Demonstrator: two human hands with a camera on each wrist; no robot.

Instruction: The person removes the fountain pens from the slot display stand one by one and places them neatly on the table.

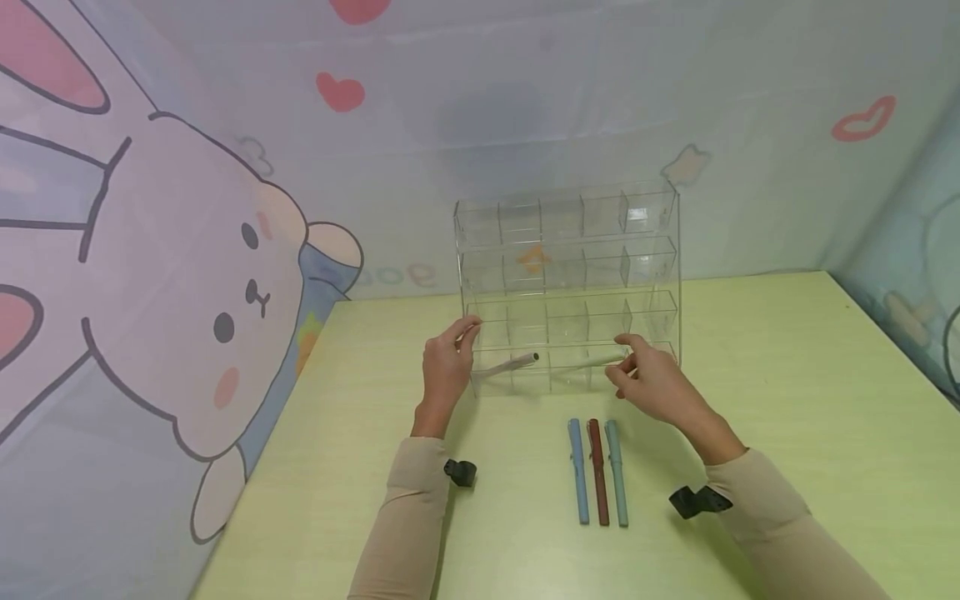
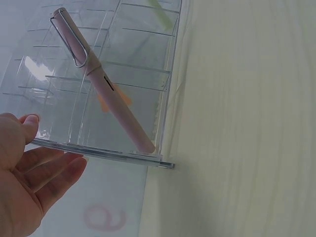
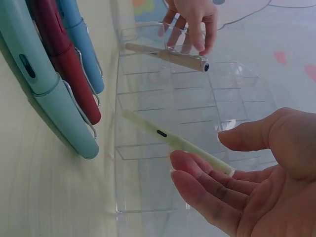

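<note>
Two slim capped pens lean in a clear plastic rack between a person's hands. The pink pen (image 2: pixel 102 80), matte with a silver wire clip and a small dark slot in its barrel, slants across the bottom tier just beside the left hand (image 1: pixel 447 364), its dark-tipped cap end pointing toward the right hand (image 1: pixel 656 379). The pale green pen (image 3: pixel 170 139), also with a dark slot, slants in the same tier, its upper end at the right hand's fingers. The left hand pinches the near side edge of the rack (image 1: pixel 562 271), thumb on one face and fingers on the other. The right hand is loosely curved, thumb well apart from the fingers, gripping nothing; whether its fingers touch the green pen cannot be told. The see-through rack has four tiers divided into small compartments. On the pale yellow-green table (image 1: pixel 510 525), between the forearms, a blue pen (image 1: pixel 578 472), a dark red pen (image 1: pixel 597 472) and a teal pen (image 1: pixel 617 473) lie side by side.
</note>
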